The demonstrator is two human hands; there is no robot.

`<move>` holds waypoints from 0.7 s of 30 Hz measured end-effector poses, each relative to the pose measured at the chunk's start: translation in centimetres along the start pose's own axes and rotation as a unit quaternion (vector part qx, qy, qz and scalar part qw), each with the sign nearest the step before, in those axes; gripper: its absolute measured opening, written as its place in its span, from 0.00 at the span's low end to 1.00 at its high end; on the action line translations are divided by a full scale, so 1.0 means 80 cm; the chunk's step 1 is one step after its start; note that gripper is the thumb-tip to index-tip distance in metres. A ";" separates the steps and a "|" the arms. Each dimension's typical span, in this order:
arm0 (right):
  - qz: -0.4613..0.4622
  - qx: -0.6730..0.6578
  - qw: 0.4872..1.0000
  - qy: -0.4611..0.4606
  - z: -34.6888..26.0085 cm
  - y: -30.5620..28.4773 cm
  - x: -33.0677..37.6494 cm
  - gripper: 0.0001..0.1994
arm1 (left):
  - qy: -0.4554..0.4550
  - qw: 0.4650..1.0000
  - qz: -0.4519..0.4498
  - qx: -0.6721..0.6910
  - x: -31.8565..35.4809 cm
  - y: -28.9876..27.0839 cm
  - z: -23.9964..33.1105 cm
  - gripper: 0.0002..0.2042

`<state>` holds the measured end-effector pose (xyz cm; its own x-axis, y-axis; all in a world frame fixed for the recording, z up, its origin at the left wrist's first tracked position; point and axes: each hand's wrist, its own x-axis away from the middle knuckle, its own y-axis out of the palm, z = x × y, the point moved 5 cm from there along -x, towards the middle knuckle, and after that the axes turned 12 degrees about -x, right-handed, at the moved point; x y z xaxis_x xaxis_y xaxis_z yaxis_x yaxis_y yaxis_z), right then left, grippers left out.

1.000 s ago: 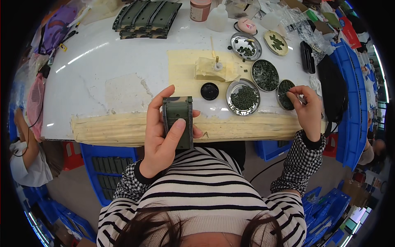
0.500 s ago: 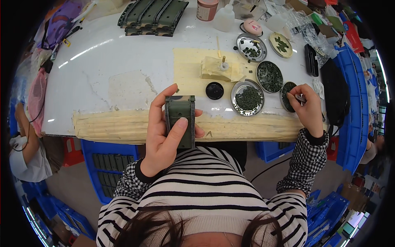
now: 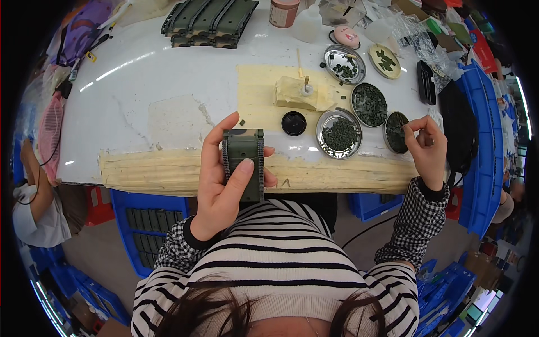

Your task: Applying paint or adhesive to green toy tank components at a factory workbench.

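My left hand is closed around a dark green camouflage plastic part with fine-toothed long edges, held up above the table's front edge. Its thumb presses on the face of the part. Beside the index fingertip, a tiny green piece lies on the table. My right hand is at the rim of a small round dish of dark green bits, thumb and index finger pinched together. Whatever lies between those fingers is too small to make out. Left of that dish are a larger tin and a metal dish of small green pieces.
A tape-covered block and a black round cap sit mid-table. Farther back are stacked camouflage parts, a squeeze bottle and another metal dish. A blue bin of green parts is below the table at left.
My right hand has shifted slightly right, and the shiny object seen by its fingers no longer shows. My left hand has drifted a little left with the camouflage part, its fingertip now apart from the tiny piece.
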<state>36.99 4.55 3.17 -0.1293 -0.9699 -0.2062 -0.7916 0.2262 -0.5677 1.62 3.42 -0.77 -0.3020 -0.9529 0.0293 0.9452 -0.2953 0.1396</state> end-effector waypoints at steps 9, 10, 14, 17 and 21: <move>0.068 -0.154 0.986 0.008 -0.051 0.044 0.028 0.06 | 0.009 1.000 -0.010 -0.028 0.000 0.011 0.003 0.25; 0.065 -0.174 0.983 0.009 -0.066 0.057 0.031 0.06 | 0.014 0.999 -0.008 -0.036 0.000 0.013 0.004 0.25; -0.007 -0.202 0.977 -0.071 -0.135 0.116 0.033 0.09 | 0.056 0.992 -0.034 -0.104 0.002 0.017 0.010 0.24; -0.053 -0.179 0.968 -0.169 -0.182 0.146 0.027 0.10 | 0.103 0.969 -0.025 -0.222 0.005 0.016 0.017 0.25; -0.066 -0.191 0.952 -0.230 -0.194 0.175 0.024 0.10 | 0.163 0.947 0.011 -0.276 0.005 0.013 0.032 0.28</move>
<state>16.42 4.44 7.19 0.1919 -0.8255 -0.5307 -0.9535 -0.0287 -0.3001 2.15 2.92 1.95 -0.3124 -0.9033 -0.2939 0.8991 -0.1813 -0.3985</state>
